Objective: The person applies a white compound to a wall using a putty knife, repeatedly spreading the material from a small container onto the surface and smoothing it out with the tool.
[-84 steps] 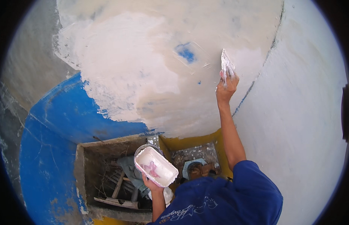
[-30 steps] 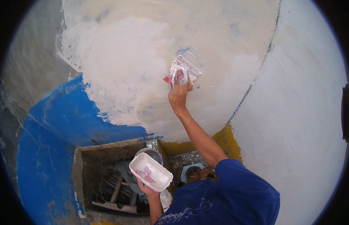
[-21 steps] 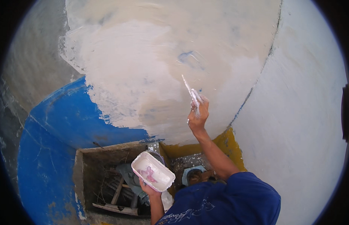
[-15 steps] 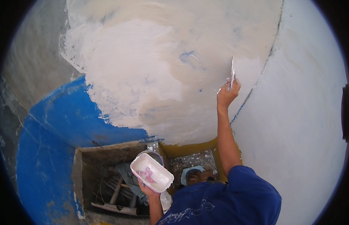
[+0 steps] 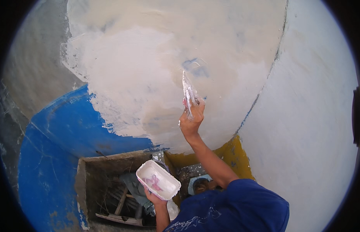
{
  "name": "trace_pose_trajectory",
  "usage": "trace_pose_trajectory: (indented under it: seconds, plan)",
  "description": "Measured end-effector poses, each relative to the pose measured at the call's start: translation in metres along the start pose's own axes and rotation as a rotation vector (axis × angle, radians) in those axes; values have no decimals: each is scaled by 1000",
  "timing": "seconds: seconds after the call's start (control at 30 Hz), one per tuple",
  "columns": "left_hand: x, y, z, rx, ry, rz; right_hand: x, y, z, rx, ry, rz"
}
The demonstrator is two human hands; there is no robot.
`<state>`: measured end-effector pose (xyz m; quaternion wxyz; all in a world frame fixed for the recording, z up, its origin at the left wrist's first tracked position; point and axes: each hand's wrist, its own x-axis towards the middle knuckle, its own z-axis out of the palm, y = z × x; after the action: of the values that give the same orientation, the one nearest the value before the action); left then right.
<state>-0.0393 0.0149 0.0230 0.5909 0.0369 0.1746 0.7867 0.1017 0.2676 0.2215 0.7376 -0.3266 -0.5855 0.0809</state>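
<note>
Right hand: the right hand is reaching up to the wall, its fingers closing fully around the handle of a putty knife.
Putty knife: its smeared blade is standing edge-on and pressing against the plaster just below a small blue patch that is showing through.
Left hand: the left hand is holding a white tray from beneath, fingers wrapping its underside; the tray is sitting low, near the person's chest, well apart from the blade.
Tray: it is carrying only a thin smear of whitish and pinkish filler.
Covered: a broad cream coat is spreading over the upper and middle wall.
Left: a large blue area at lower left is lying bare, a yellow strip at the base is uncoated, and faint blue is bleeding through near the blade.
Progress: judging by this, the work is looking past halfway, with touch-ups and the lower section remaining.
Below: a recessed box is holding wooden scraps.
</note>
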Motion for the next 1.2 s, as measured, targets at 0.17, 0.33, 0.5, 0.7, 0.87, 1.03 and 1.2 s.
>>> trace_pose_trajectory:
  seconds: [0.17,0.33,0.5,0.7,0.87,1.03,1.2]
  plan:
    - [-5,-3,10,-42,-18,-47,45,38,26,-521,69,-249]
    - [-4,0,6,-19,-9,-62,-29,13,30,-339,-218,-239]
    - [-1,1,-2,-26,8,-19,21,-11,-34,-105,18,-190]
    - [-6,0,-1,-21,8,-33,96,55,-91,-448,348,-77]
    - [-4,1,-8,-11,2,-51,42,42,-32,-477,147,-224]
    - [5,2,-2,-16,-13,-58,-16,5,2,-236,-137,-199]
    - [4,4,-7,-26,3,-10,11,15,-35,-154,110,-159]
